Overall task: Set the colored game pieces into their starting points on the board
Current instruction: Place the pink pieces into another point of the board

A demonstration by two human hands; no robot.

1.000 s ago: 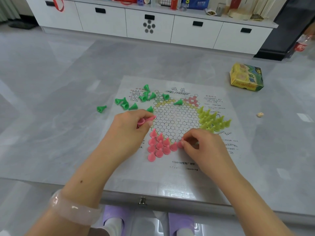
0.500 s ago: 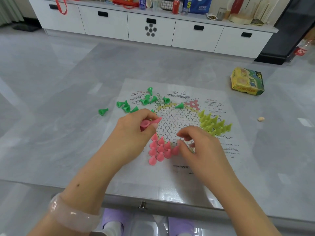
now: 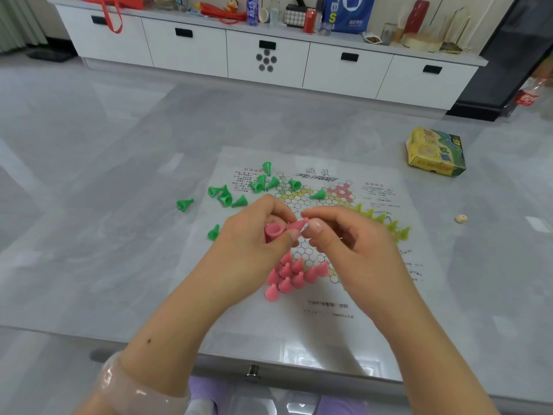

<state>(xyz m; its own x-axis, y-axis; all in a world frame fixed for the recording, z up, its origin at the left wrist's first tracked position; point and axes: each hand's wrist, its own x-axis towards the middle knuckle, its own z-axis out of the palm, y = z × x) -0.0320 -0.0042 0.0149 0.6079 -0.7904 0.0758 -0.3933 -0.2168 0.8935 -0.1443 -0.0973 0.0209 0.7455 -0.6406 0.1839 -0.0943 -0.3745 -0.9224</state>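
A paper game board [image 3: 299, 298] with a hexagon grid lies on the grey table. My left hand [image 3: 254, 238] holds pink cone pieces [image 3: 273, 230] above the grid's middle. My right hand [image 3: 344, 235] meets it there, thumb and forefinger pinching the tip of one pink piece [image 3: 299, 225] that the left hand also touches. Several pink pieces [image 3: 291, 275] stand clustered at the board's near corner. Yellow-green pieces [image 3: 389, 224] stand in a group at the right, partly hidden by my right hand. Green pieces [image 3: 257, 184] lie scattered at the upper left, some off the board.
A yellow-green game box [image 3: 435, 152] sits on the table at the far right, and a small die [image 3: 461, 218] lies nearer. One green piece [image 3: 185, 204] lies alone left of the board. A white cabinet [image 3: 269, 55] runs along the far wall.
My right hand has left the pink cluster and risen to meet my left hand, gripping a pink piece there. The left hand has stayed about where it was.
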